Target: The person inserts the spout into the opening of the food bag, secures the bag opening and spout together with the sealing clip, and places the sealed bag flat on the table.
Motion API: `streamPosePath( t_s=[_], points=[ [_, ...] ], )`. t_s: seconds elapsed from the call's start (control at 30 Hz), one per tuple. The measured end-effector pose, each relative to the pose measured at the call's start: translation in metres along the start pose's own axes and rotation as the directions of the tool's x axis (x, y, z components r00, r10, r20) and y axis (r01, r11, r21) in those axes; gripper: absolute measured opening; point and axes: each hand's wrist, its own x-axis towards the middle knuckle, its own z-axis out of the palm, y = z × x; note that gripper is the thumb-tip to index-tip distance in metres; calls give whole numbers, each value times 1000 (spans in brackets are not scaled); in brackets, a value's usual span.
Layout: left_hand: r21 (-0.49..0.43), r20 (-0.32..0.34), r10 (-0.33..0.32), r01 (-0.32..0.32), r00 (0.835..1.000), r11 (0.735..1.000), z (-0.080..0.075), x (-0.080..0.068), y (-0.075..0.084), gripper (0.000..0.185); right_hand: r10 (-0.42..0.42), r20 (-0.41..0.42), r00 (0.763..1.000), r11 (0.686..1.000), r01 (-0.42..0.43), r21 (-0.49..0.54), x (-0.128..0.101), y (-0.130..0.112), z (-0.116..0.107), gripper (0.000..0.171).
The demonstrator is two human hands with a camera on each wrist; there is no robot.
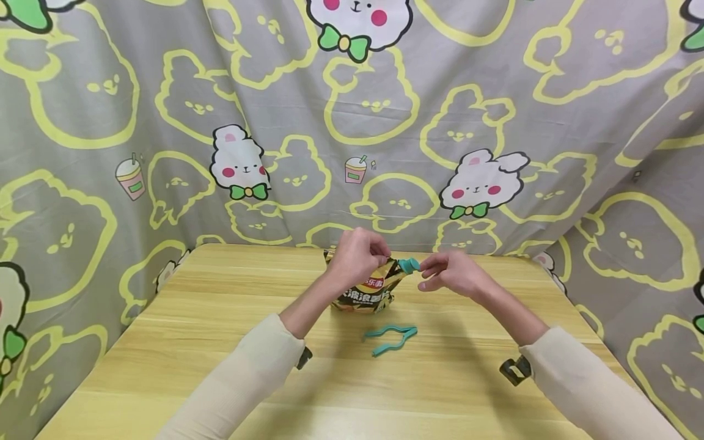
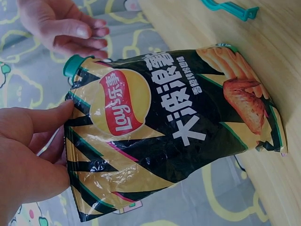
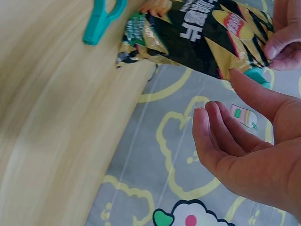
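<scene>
A wooden table (image 1: 220,366) fills the lower frame, a bunny-print curtain (image 1: 165,91) behind it. The left hand (image 1: 356,255) pinches the chip bag (image 1: 365,290) at center. The right hand (image 1: 448,272), fingers relaxed, touches the teal clip (image 1: 409,264).

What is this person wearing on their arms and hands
Both arms are in long, close-fitting cream sleeves, the left sleeve and the right sleeve ending near the wrists. The left hand and right hand are bare: no gloves, and no rings show. A small dark strapped device sits under the right forearm, and a similar dark piece shows at the left cuff.
</scene>
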Motion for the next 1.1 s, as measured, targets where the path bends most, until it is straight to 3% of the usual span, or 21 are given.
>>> streamPosePath(
  t_s=[0.23, 0.5, 1.1],
  points=[
    [10, -1, -8, 8, 1000, 1000, -1, 0, 1, 11, 31, 31, 999, 1000, -31, 4, 2, 12, 15, 40],
    [21, -9, 3, -3, 1000, 1000, -1, 0, 0, 11, 2, 63, 998, 1000, -4, 25, 3, 24, 38, 31],
    [24, -16, 15, -14, 1000, 1000, 1, 0, 1, 12, 7, 53, 999, 999, -4, -52, -6, 49, 79, 22]
  ],
)
